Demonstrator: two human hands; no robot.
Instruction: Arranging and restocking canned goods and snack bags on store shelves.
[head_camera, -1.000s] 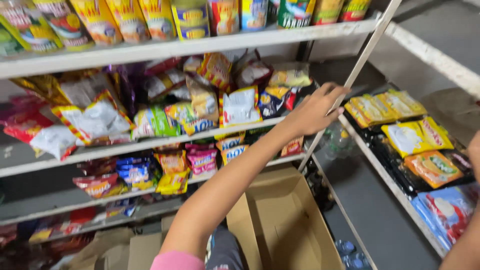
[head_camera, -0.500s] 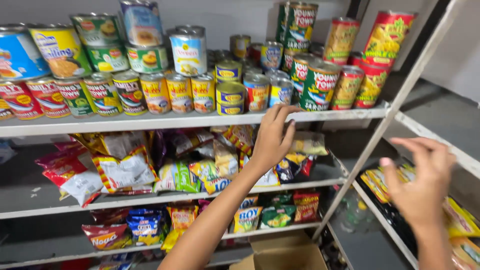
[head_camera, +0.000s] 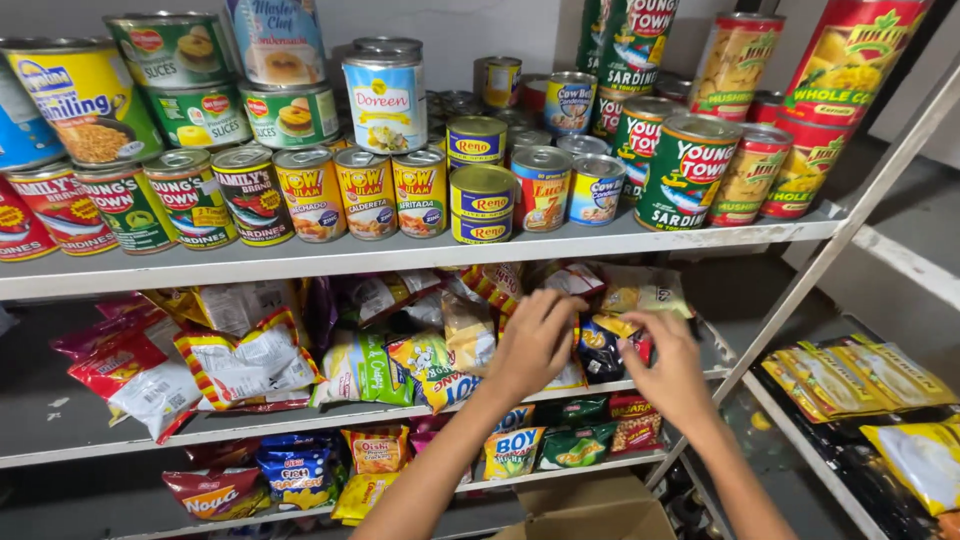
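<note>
1. The left hand (head_camera: 535, 345) curls its fingers around the snack packets on the middle shelf (head_camera: 300, 420), gripping a pale yellow packet (head_camera: 572, 372) whose lower edge shows below the palm.
2. The right hand (head_camera: 672, 372) sits just right of the left hand, thumb and forefinger pinched narrow on the corner of a dark blue packet (head_camera: 603, 350) with a red and yellow edge. That packet lies between the 2 hands, on the middle shelf.
3. Both forearms rise from the bottom edge toward the middle shelf.
4. Just left of the hands lie about 4 more packets on the middle shelf: a yellow and blue one (head_camera: 430, 368), a green and white one (head_camera: 360, 368), a white and red one (head_camera: 245, 362), and a red one (head_camera: 120, 365) at the far left.
5. Directly above the middle shelf, the top shelf (head_camera: 400, 255) carries many tins. In its front row are 3 matching yellow and red tins (head_camera: 365, 193) side by side and 2 short yellow tins (head_camera: 482, 203) stacked.
6. Below the middle shelf, a lower shelf holds more small packets, including a blue and yellow one (head_camera: 515, 450) and a green one (head_camera: 575, 447).
7. Under the forearms, 1 open cardboard box (head_camera: 590, 515) shows.
8. Right of the middle shelf, a side rack holds about 3 yellow flat packets (head_camera: 850, 375).
</note>
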